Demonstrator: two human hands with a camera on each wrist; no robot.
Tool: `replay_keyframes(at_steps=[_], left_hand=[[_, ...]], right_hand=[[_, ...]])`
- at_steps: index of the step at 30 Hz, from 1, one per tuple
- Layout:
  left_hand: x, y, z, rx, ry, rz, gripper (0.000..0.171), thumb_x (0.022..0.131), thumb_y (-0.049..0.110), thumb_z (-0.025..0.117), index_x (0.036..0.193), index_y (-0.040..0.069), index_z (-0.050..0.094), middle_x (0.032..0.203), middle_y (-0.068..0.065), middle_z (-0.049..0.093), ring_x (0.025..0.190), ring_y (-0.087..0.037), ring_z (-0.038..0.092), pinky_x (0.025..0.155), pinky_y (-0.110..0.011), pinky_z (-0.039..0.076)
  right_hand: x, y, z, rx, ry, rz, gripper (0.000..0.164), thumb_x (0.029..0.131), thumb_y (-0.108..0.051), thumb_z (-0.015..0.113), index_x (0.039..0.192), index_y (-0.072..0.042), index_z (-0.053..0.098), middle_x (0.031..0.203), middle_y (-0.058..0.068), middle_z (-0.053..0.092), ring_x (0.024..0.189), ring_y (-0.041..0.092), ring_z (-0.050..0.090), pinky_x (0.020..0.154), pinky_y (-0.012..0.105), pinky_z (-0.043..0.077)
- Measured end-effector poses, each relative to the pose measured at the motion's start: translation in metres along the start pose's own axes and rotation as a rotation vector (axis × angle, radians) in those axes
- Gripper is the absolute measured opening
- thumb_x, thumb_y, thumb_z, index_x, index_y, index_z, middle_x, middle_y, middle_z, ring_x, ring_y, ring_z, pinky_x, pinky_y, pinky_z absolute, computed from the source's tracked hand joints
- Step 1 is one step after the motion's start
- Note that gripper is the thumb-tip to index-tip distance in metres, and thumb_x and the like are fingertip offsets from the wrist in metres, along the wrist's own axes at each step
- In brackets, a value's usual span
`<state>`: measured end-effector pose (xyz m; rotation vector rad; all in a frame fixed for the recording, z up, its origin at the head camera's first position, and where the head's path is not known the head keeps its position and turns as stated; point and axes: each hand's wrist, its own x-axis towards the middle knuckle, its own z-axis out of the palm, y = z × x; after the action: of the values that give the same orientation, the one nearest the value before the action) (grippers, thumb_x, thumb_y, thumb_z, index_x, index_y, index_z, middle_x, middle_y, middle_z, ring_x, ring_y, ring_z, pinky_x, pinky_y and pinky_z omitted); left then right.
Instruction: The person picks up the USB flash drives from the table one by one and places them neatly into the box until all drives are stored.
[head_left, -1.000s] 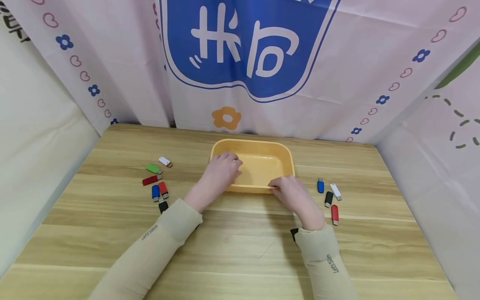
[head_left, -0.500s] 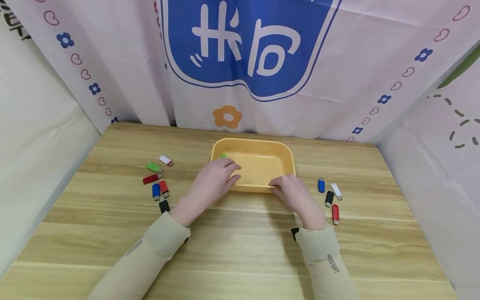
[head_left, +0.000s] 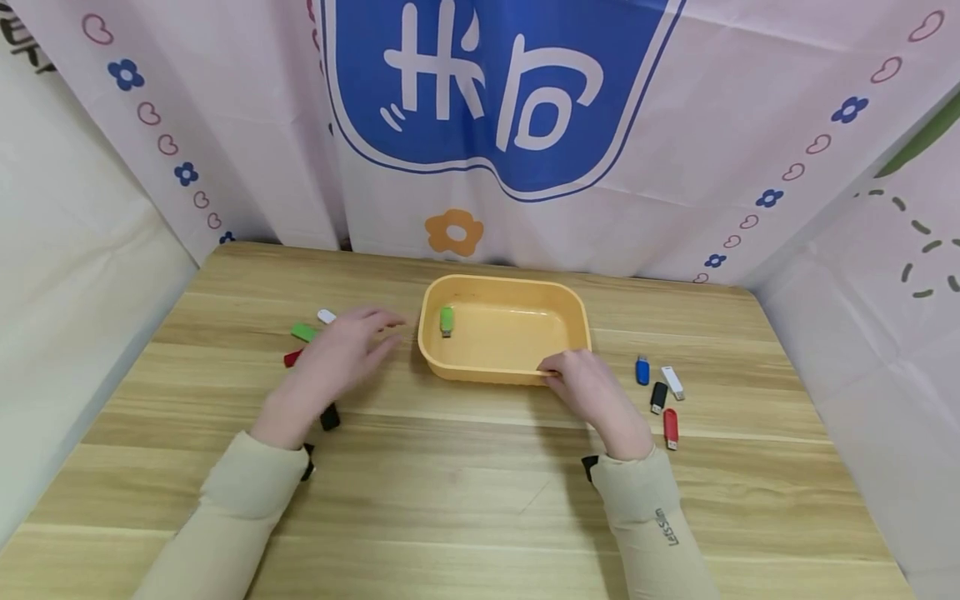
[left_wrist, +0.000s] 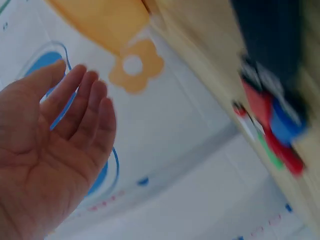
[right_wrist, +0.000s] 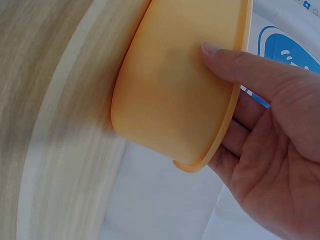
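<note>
A yellow plastic bin [head_left: 495,373] stands on the table, with one green USB stick [head_left: 447,321] lying inside at its left end. My right hand [head_left: 592,396] grips the bin's near rim, thumb on the outer wall and fingers inside, as the right wrist view shows. My left hand [head_left: 337,358] is in the air left of the bin, holding nothing, its fingers loosely extended in the left wrist view. It partly covers a group of USB sticks, among them a white one [head_left: 326,316], another green one [head_left: 303,332], a dark red one [head_left: 292,358] and a black one [head_left: 330,417].
Right of the bin lie more USB sticks: a blue one [head_left: 642,370], a white one [head_left: 672,382], a black one [head_left: 658,397] and a red one [head_left: 671,429]. A printed cloth [head_left: 390,208] hangs behind the wooden table [head_left: 465,500].
My left hand has come out of the bin and moved left over the USB sticks there. The green USB stick now shows inside the bin. My right hand has stayed on the rim.
</note>
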<state>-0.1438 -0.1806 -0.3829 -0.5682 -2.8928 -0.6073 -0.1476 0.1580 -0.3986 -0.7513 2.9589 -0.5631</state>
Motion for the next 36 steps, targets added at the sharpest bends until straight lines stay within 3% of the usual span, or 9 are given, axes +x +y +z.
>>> replay_keyframes(at_steps=[3,8,11,15,19,26,36], left_hand=[[-0.008,-0.016,-0.010,-0.024,-0.058,-0.024,0.030,0.097,0.016,0.064,0.125,0.004,0.066,0.124,-0.016,0.068,0.108,-0.032,0.067,0.091,-0.049,0.056],[-0.018,-0.039,-0.023,-0.034,-0.140,-0.022,0.022,0.092,0.005,0.067,0.113,-0.001,0.069,0.101,-0.014,0.072,0.089,-0.024,0.068,0.078,-0.042,0.057],[-0.022,-0.044,-0.028,-0.015,-0.236,-0.027,0.019,0.088,0.001,0.071,0.107,0.000,0.070,0.093,-0.010,0.072,0.083,-0.019,0.066,0.073,-0.038,0.056],[-0.030,-0.043,-0.032,0.042,-0.377,-0.028,0.024,0.083,0.002,0.078,0.105,0.006,0.070,0.098,-0.009,0.071,0.089,-0.023,0.066,0.077,-0.041,0.056],[-0.038,-0.043,-0.030,0.072,-0.460,0.007,0.030,0.077,-0.003,0.080,0.101,0.013,0.070,0.105,-0.009,0.069,0.099,-0.030,0.066,0.085,-0.047,0.055],[-0.046,-0.047,-0.022,-0.006,-0.498,0.056,0.047,0.063,-0.020,0.074,0.092,0.017,0.069,0.107,-0.006,0.065,0.095,-0.023,0.061,0.083,-0.041,0.053],[-0.046,-0.048,-0.013,-0.015,-0.467,0.051,0.045,0.066,-0.024,0.069,0.087,0.016,0.069,0.098,-0.002,0.064,0.087,-0.016,0.060,0.078,-0.035,0.053]], right_hand=[[0.000,0.000,0.000,0.007,-0.001,0.010,0.007,0.091,-0.011,0.072,0.093,-0.009,0.079,0.093,0.006,0.078,0.074,0.012,0.065,0.072,0.034,0.056],[0.000,0.001,-0.001,0.008,-0.005,0.017,0.008,0.091,-0.010,0.072,0.093,-0.009,0.079,0.093,0.006,0.078,0.073,0.012,0.064,0.071,0.034,0.056],[0.000,0.001,-0.001,0.002,-0.007,0.015,0.007,0.091,-0.010,0.072,0.093,-0.009,0.079,0.093,0.006,0.078,0.073,0.012,0.064,0.071,0.034,0.056],[0.000,0.002,-0.001,-0.001,-0.010,0.014,0.008,0.091,-0.010,0.072,0.094,-0.009,0.079,0.094,0.006,0.078,0.075,0.012,0.066,0.073,0.035,0.057],[0.000,0.002,-0.001,0.003,-0.011,0.016,0.007,0.091,-0.010,0.072,0.094,-0.009,0.079,0.094,0.005,0.078,0.074,0.012,0.065,0.073,0.035,0.057],[0.000,0.001,-0.001,0.008,-0.011,0.012,0.007,0.091,-0.010,0.072,0.093,-0.010,0.079,0.093,0.005,0.078,0.073,0.011,0.063,0.072,0.034,0.056],[0.001,0.002,-0.001,0.011,-0.017,0.018,0.007,0.091,-0.009,0.072,0.092,-0.009,0.079,0.092,0.005,0.078,0.072,0.010,0.062,0.071,0.033,0.055]])
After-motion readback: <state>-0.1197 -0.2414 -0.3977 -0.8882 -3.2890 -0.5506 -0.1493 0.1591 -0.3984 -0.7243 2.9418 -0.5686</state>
